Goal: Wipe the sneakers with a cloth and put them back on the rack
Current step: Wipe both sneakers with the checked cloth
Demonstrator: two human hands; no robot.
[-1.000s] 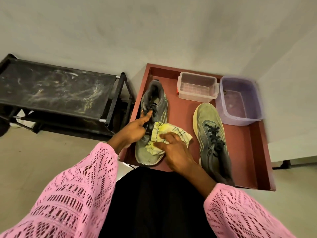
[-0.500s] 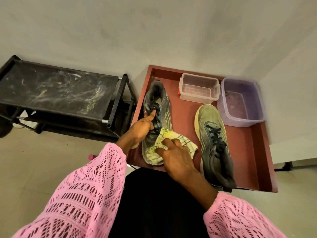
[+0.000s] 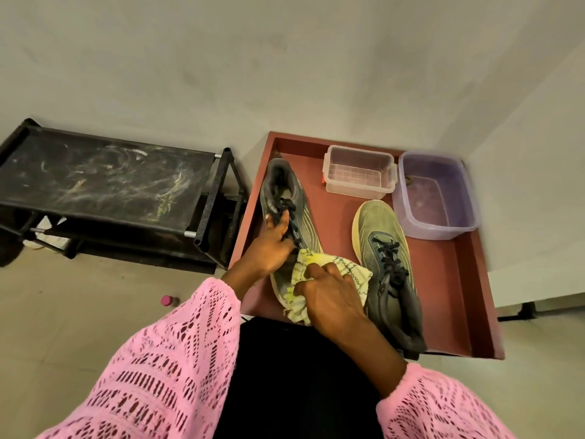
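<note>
My left hand (image 3: 272,248) grips the left sneaker (image 3: 286,217) by its laces on the red table (image 3: 449,280); my right hand (image 3: 332,299) presses the cloth (image 3: 354,274), fingers closed, onto its toe.

No readable text, label, brand, number or sign shows on anything here.

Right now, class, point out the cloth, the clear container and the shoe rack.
cloth (image 3: 354,274), head view, on its checked right part.
clear container (image 3: 359,177), head view, on its near wall.
shoe rack (image 3: 104,185), head view, on its scuffed top shelf.
</note>
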